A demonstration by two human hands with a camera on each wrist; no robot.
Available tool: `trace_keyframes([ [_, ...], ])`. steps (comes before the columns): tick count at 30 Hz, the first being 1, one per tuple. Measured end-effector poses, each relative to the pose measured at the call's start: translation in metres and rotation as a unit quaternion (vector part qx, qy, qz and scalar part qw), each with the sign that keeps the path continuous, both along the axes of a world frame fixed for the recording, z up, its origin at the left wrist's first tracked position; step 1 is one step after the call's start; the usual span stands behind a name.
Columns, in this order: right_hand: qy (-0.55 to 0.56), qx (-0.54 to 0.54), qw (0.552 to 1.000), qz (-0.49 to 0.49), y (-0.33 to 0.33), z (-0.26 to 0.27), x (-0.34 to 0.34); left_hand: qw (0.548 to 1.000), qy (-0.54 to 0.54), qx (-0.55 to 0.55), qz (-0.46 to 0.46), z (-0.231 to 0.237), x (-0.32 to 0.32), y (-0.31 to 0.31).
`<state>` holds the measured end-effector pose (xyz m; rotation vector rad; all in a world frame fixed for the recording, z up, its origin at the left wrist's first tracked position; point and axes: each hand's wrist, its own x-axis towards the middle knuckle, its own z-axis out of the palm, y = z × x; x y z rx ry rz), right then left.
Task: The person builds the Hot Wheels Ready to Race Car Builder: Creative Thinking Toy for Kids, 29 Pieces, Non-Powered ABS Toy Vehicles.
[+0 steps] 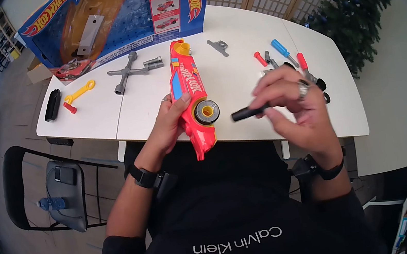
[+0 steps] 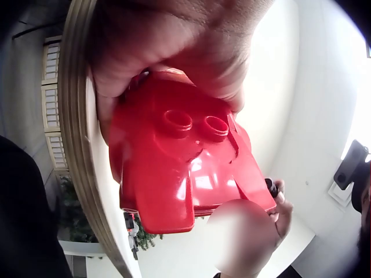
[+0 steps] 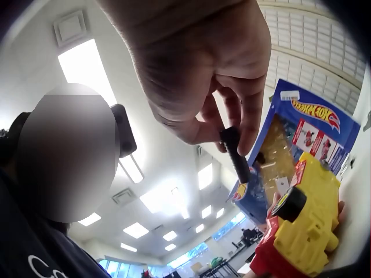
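My left hand (image 1: 167,123) grips a red toy car (image 1: 190,84) around its body, tilted on its side near the table's front edge. One black wheel (image 1: 207,111) with a yellow hub faces up on it. The yellow underside (image 3: 310,223) shows in the right wrist view, and the red rear end (image 2: 197,168) fills the left wrist view. Between thumb and fingertips, my right hand (image 1: 294,106) pinches a black ridged bolt (image 3: 235,153). Its free end points toward the wheel, with a gap between them.
A Hot Wheels box (image 1: 111,25) stands at the back left. Before it lie a grey cross wrench (image 1: 126,72), a yellow wrench (image 1: 80,92), a red bolt (image 1: 70,107) and a black part (image 1: 52,105). Right of the car are a grey bracket (image 1: 218,47) and a blue-handled screwdriver (image 1: 281,47).
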<state>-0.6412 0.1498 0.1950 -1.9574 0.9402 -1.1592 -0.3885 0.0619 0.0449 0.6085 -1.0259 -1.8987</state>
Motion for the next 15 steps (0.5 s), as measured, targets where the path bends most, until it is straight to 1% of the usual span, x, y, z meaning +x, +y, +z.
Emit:
trace_keyframes([
  [2,0.17,-0.071,0.983,0.0,-0.006,0.013,0.019,1.0,-0.002,-0.008,-0.005,0.003,-0.001,0.002],
  [3,0.172,-0.073,0.982,0.003,-0.008,0.013,0.027,1.0,0.001,-0.009,-0.001,0.004,-0.001,0.002],
  [5,0.203,-0.125,0.971,-0.025,-0.012,0.008,0.039,0.999,0.011,-0.033,0.011,0.002,-0.002,0.002],
  [8,0.222,-0.099,0.97,-0.017,-0.017,0.003,0.044,0.999,0.008,-0.02,0.038,0.0,-0.004,0.002],
  [10,0.233,-0.1,0.967,-0.008,-0.02,-0.002,0.045,0.999,0.016,-0.031,0.032,0.002,-0.004,0.003],
  [15,0.236,-0.116,0.965,-0.009,-0.026,-0.009,0.054,0.997,-0.005,-0.04,0.059,0.003,-0.004,0.005],
])
